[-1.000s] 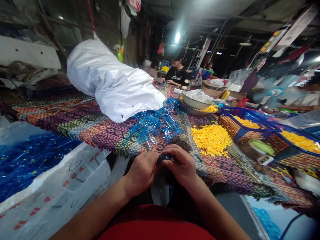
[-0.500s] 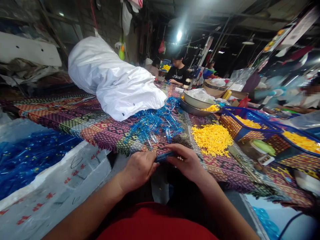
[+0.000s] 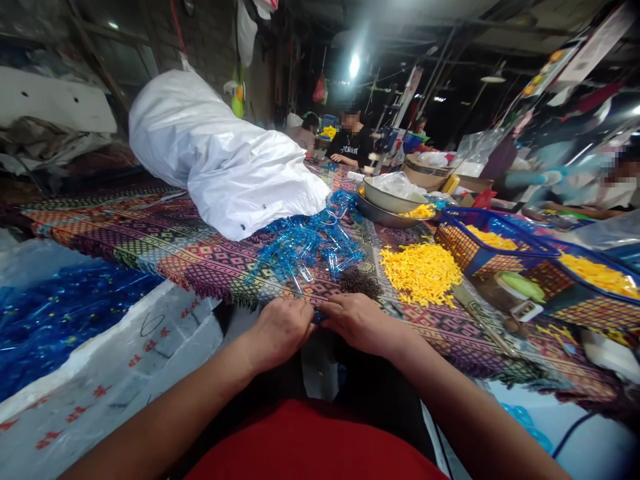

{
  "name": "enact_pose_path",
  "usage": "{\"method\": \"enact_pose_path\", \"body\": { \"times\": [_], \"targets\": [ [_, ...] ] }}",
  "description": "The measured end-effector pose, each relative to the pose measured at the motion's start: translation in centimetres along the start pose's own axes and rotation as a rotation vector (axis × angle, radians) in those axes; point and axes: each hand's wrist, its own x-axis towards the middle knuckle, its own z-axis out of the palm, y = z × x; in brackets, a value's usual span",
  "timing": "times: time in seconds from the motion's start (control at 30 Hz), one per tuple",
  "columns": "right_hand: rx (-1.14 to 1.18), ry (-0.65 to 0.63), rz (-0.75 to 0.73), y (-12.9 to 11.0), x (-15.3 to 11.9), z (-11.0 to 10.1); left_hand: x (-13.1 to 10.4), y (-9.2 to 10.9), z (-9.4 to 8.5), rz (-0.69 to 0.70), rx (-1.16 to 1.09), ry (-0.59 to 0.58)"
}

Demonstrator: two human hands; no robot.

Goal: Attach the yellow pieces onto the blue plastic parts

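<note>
My left hand (image 3: 284, 328) and my right hand (image 3: 361, 323) meet at the table's near edge, fingers closed around a small translucent blue plastic piece (image 3: 317, 318). Most of that piece is hidden by the fingers, so its exact kind does not show. Beyond my hands lies a heap of clear blue plastic parts (image 3: 295, 248), spilling from under a large white sack (image 3: 255, 180). Close to my right hand is a little pile of tiny dark pieces (image 3: 359, 283). A mound of small yellow plastic parts (image 3: 423, 273) sits to its right.
The table has a patterned cloth (image 3: 200, 260). Blue baskets (image 3: 493, 247) of yellow parts and stacked metal bowls (image 3: 393, 207) stand to the right. At left, a white foam box (image 3: 165, 347) holds blue pieces (image 3: 70, 320). A person in black (image 3: 350, 143) sits across.
My right hand has moved left against my left hand, and its raised fingers have closed down over the blue piece. Less of the piece shows now.
</note>
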Motion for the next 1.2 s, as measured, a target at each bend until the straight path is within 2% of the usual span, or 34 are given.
{"method": "enact_pose_path", "body": {
  "times": [0.13,0.2,0.43,0.57,0.7,0.8,0.87,0.9,0.97,1.0,1.07,1.1,1.2],
  "targets": [
    [0.05,0.078,0.026,1.4,-1.0,0.0,0.1,-0.9,-1.4,-0.012,0.025,-0.038],
    [0.064,0.073,0.044,1.8,-1.4,0.1,0.2,-1.3,-1.7,0.002,0.066,-0.072],
    [-0.136,0.02,0.014,0.3,-0.5,0.0,1.0,-0.9,-1.4,0.076,0.124,-0.077],
    [-0.124,-0.032,-0.029,0.4,-0.4,0.6,0.9,-0.9,-1.3,0.095,0.123,-0.087],
    [-0.029,0.061,0.04,1.7,-1.6,1.7,0.3,-2.1,-1.7,0.034,0.056,-0.046],
    [0.069,0.182,0.143,2.1,-2.5,2.1,-0.2,-2.7,-1.5,-0.146,-0.211,0.136],
    [0.169,0.272,0.213,1.9,-2.7,2.4,-0.3,-2.3,-1.0,-0.326,-0.556,0.246],
    [0.223,0.308,0.242,1.6,-2.6,2.7,-0.2,-1.8,-0.6,-0.402,-0.774,0.262],
    [0.318,0.345,0.274,0.9,-2.3,3.7,0.3,-0.3,0.1,-0.423,-1.21,0.21],
    [0.362,0.346,0.274,0.5,-2.1,4.4,0.6,0.6,0.3,-0.437,-1.353,0.245],
    [0.447,0.351,0.27,-0.2,-1.7,6.0,1.3,2.0,0.4,-0.489,-1.49,0.4],
    [0.486,0.366,0.27,-0.5,-1.7,6.7,1.5,2.5,0.2,-0.503,-1.499,0.419],
    [0.557,0.37,0.25,-0.8,-1.9,7.5,1.4,2.7,-0.4,-0.479,-1.426,0.344]
  ]
}}
